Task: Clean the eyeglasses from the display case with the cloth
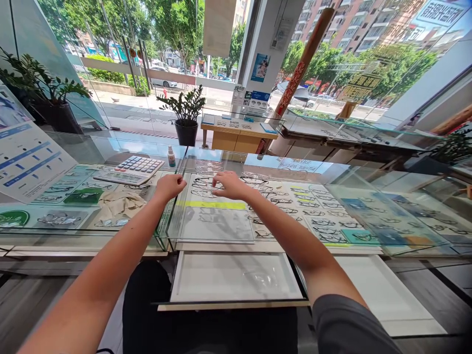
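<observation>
The left hand (170,187) is clenched near the calculator (138,165), any contents hidden, while the right hand (232,186), fingers parted, is positioned over eyeglasses (202,186) lying toward the counter's (221,247) far edge.

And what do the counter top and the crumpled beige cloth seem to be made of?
Counter top: most likely glass, clear and glossy, as it reflects light, shows things through it and has greenish edges. Crumpled beige cloth: apparently soft fabric, matte, judging by its loose folds; fiber unclear.
</observation>
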A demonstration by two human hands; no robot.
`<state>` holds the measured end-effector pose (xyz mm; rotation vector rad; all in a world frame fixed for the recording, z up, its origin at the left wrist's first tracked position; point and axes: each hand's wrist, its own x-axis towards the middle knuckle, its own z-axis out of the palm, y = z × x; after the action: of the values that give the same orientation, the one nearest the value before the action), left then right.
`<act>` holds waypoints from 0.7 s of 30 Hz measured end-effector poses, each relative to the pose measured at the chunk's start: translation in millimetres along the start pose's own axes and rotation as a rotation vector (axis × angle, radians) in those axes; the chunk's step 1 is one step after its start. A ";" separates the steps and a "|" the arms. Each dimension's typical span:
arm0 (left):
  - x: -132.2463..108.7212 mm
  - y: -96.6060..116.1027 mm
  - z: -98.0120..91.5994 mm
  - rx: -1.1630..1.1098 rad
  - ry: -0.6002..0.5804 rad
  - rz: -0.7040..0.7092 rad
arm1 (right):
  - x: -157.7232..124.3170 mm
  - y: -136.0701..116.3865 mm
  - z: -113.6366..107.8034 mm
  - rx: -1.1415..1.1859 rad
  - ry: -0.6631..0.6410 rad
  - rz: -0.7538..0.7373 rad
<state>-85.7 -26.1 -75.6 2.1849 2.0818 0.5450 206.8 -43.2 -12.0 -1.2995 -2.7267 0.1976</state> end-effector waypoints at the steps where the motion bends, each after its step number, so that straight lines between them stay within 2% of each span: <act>1: -0.2 0.5 -0.6 -0.001 -0.005 0.001 | -9.0 11.1 -5.3 -0.004 0.015 0.015; 6: 0.5 1.2 -1.0 -0.002 -0.013 -0.005 | -58.7 88.3 -38.5 -0.107 0.035 0.231; 10: 0.1 1.2 -1.2 0.019 -0.006 -0.006 | -86.9 136.1 -47.8 -0.121 -0.059 0.352; 14: -1.2 1.1 -2.8 0.027 -0.017 -0.008 | -91.0 154.5 -36.1 -0.118 -0.068 0.365; 21: -0.3 -1.4 -1.0 0.052 -0.015 0.003 | -66.6 171.0 -23.6 -0.098 -0.085 0.385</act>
<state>-87.3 -26.5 -75.2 2.2132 2.1087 0.4788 382.7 13.3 -20.3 -1.8776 -2.5521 0.1556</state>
